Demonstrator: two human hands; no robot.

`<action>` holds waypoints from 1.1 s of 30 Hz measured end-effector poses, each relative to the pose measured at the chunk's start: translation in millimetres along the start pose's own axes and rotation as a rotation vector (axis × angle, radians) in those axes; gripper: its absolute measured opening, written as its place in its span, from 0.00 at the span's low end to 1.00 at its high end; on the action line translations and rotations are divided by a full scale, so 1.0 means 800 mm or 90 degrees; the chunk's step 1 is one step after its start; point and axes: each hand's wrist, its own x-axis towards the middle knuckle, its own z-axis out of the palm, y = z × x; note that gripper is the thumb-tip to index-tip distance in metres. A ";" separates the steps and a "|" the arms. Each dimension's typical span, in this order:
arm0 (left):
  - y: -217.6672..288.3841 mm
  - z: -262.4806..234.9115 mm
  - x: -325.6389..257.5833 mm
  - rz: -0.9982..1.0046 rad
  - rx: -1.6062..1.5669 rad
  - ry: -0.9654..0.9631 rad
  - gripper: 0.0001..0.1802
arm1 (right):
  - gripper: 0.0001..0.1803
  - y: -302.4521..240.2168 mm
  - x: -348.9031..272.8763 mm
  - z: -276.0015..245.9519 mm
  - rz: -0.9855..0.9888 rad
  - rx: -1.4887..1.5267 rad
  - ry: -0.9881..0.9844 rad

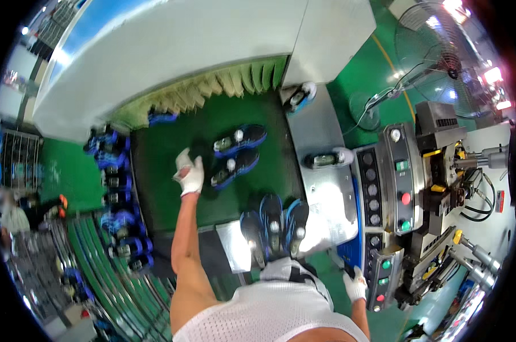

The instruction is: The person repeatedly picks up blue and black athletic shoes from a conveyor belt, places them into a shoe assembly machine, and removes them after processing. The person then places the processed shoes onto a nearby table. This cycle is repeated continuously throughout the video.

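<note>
My left hand (189, 173), in a white glove, reaches over a green conveyor belt (172, 211). Its fingers are spread and nothing is in them. Just right of it, two dark blue shoes (241, 141) lie on the belt side by side, with pale pieces in their openings. Three more dark shoes (271, 219) stand at the near edge in front of my body, toes pointing away. My right hand (355, 286), also gloved, hangs low at my right beside a machine's lower control panel (377, 273). Its fingers look slightly apart, with no held object visible.
Along the belt's left side, several blue-black shoes (118, 182) stand in a row. A metal side table (326, 194) carries two shoes (329, 158). Pressing machinery (440, 171) fills the right. A white housing (201, 51) with fringe curtain spans the far side; a fan (440, 62) stands beyond.
</note>
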 end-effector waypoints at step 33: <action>0.009 -0.143 0.015 0.024 -0.094 0.005 0.10 | 0.41 -0.203 0.076 0.015 -0.282 0.094 -0.145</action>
